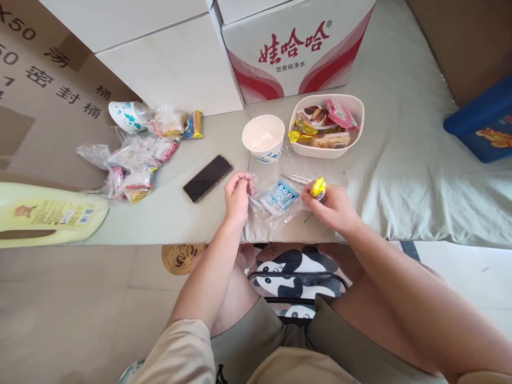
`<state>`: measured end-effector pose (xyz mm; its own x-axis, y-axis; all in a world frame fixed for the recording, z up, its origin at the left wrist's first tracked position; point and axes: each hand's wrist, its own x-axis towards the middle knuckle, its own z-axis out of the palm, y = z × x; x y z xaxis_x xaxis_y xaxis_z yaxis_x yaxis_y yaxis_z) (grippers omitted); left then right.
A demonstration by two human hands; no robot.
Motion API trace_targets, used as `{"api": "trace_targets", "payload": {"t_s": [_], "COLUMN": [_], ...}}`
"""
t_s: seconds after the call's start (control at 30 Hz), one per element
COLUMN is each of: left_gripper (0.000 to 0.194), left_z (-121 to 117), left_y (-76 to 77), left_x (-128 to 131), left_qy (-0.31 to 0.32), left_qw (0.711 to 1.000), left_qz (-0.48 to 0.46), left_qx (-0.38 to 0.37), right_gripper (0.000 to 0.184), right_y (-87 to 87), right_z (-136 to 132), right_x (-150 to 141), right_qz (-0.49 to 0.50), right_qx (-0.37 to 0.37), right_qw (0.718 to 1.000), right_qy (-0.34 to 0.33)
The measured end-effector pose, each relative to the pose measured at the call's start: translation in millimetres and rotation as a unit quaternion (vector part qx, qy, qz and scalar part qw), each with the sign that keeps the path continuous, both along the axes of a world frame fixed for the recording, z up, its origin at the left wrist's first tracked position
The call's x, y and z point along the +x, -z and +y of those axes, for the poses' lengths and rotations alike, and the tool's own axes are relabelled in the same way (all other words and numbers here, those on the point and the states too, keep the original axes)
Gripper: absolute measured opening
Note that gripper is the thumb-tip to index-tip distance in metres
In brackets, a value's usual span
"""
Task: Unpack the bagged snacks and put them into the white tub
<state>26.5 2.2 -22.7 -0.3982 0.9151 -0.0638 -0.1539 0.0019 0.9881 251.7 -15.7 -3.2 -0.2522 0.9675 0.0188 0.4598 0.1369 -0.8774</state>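
My left hand (237,195) pinches the edge of a clear plastic bag (262,186). Inside or under that bag lies a light blue packet (280,197); which of the two I cannot tell. In my right hand (334,205) is a yellow-wrapped snack (319,188), its shiny end sticking up past the fingers. A white paper bowl (264,133) with a blue pattern stands just beyond the bag. Farther right, a cream plastic tub (356,140) holds several wrapped snacks (320,120).
A phone (208,178) lies left of my left hand. Bagged snacks (136,160) and a tipped paper bowl (127,116) are farther left. A yellow-green jug (52,213) sits at the front left. White cartons (296,58) stand at the back, a blue container (482,122) on the right.
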Motion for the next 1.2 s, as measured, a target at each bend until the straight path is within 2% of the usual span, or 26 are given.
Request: {"api": "trace_targets", "payload": {"t_s": [0.17,0.3,0.43,0.53,0.77,0.93,1.0,1.1,1.2], "left_gripper": [0.013,0.012,0.012,0.012,0.011,0.011,0.011,0.011,0.011], "left_z": [-0.5,0.2,2.4,3.3,3.3,3.6,3.6,3.9,4.1], "left_y": [-2.1,-1.2,0.6,-0.8,-8.3,-10.1,-10.0,-10.0,-10.3], "left_x": [0.9,0.6,-1.4,-2.7,-3.3,-3.3,-3.1,-2.9,-3.2], "left_qy": [-0.001,-0.001,-0.037,-0.064,-0.086,-0.087,-0.087,-0.088,-0.089], "left_qw": [1.0,1.0,0.999,0.997,0.995,0.995,0.995,0.995,0.995], "left_qz": [0.0,0.004,-0.011,-0.03,-0.041,-0.043,-0.048,-0.051,-0.049], "left_qx": [0.005,0.008,0.027,0.029,0.025,0.014,0.012,0.01,0.006], "right_gripper": [0.021,0.021,0.022,0.027,0.032,0.029,0.029,0.036,0.038], "right_y": [0.3,1.8,3.5,6.3,7.8,9.8,12.0,12.4,9.7], "right_z": [2.0,2.8,3.3,3.9,4.1,2.2,1.6,2.2,4.0], "right_x": [0.9,2.1,2.8,4.7,5.5,6.7,8.6,9.6,7.6], "right_qz": [0.089,0.117,0.149,0.152,0.133,0.1,0.071,0.03,-0.044], "right_qx": [-0.005,0.015,0.037,0.057,0.148,0.133,0.138,0.157,0.191], "right_qw": [0.992,0.989,0.982,0.977,0.956,0.966,0.974,0.978,0.972], "right_qy": [0.094,0.09,0.111,0.14,0.214,0.196,0.167,0.133,0.129]}}
